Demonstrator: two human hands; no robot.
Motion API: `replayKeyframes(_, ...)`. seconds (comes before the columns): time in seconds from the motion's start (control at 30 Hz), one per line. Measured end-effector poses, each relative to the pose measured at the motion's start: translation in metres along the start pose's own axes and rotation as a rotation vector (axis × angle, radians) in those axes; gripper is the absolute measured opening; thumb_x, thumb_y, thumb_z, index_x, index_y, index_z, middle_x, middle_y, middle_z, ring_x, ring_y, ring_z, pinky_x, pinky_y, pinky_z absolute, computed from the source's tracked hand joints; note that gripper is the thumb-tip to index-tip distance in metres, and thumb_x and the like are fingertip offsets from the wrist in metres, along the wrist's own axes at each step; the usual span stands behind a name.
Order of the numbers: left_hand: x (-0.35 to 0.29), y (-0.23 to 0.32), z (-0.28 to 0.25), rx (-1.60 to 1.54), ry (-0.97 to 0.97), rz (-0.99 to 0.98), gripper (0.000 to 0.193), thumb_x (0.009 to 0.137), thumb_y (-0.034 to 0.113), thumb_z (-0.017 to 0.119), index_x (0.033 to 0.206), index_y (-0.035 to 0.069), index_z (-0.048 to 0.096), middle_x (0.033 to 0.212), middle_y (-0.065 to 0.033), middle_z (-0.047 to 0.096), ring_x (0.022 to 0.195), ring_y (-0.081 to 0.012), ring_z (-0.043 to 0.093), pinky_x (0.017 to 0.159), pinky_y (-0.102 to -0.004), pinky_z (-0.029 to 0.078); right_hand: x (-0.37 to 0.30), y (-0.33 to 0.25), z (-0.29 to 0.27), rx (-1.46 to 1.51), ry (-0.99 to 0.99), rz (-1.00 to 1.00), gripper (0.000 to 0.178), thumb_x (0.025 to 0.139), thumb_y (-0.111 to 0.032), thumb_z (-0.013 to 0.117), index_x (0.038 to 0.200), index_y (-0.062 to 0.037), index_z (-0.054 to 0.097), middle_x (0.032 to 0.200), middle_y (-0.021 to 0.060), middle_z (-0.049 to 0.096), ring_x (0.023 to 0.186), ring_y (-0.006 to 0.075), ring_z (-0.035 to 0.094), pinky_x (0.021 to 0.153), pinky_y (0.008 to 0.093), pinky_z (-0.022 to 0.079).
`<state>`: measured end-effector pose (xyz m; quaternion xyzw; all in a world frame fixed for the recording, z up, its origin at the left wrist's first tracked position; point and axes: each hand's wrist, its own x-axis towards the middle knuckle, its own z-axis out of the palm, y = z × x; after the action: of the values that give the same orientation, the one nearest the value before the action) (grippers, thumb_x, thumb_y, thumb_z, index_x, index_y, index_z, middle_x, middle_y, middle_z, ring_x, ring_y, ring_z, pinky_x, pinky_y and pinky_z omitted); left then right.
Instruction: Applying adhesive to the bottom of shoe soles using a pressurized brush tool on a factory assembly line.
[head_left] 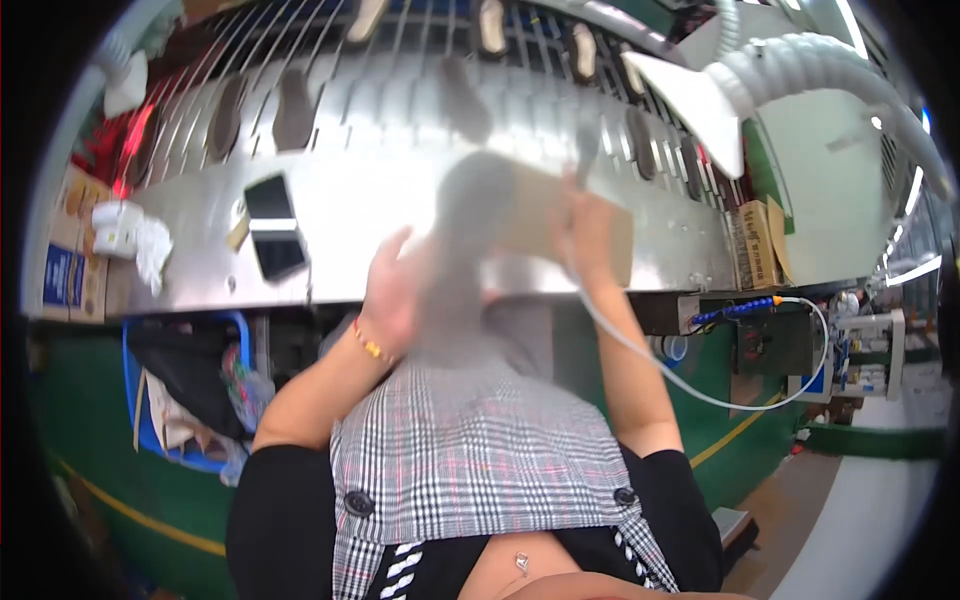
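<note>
In front of my chest is a dark grey shoe sole, smeared by motion and held upright. My left hand grips it from the left side, thumb up, with the fingers mostly hidden behind the sole. My right hand is closed round a slim tool with a dark tip, too blurred to name exactly. A thin white hose runs from that hand down and off to the right. Below and beside the right hand, a tan board lies on the metal table.
Dark soles and light ones lie on a slatted conveyor beyond the table. A phone and crumpled tissue are at left. A blue bin stands below. A white duct hood overhangs the right; cartons stand beneath.
</note>
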<state>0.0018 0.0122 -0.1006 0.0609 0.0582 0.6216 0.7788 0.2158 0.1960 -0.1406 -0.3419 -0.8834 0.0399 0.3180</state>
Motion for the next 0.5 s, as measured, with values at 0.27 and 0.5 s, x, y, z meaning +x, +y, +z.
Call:
replayKeyframes(0.27, 0.082, -0.001, -0.028, 0.196, 0.282, -0.036, 0.058, 0.101, 0.046, 0.037, 0.137, 0.003, 0.050, 0.124, -0.0133, 0.063, 0.104, -0.0241, 0.064, 0.093, -0.0394, 0.053, -0.093, 0.052, 0.050, -0.014, 0.179, 0.294, 0.042, 0.079, -0.012, 0.071, 0.117, -0.0020, 0.054, 0.116, 0.0216, 0.063, 0.104, 0.0402, 0.058, 0.095, 0.0482, 0.040)
replayKeyframes(0.5, 0.298, -0.003, -0.015, 0.695, 0.126, 0.187, 0.062, 0.100, 0.048, 0.046, 0.141, 0.002, 0.043, 0.134, -0.0132, 0.055, 0.116, -0.0275, 0.056, 0.103, -0.0389, 0.043, -0.089, 0.047, 0.044, 0.016, 0.162, 0.361, 0.039, 0.076, -0.012, 0.072, 0.111, -0.0012, 0.059, 0.111, 0.0197, 0.066, 0.100, 0.0393, 0.060, 0.096, 0.0468, 0.042)
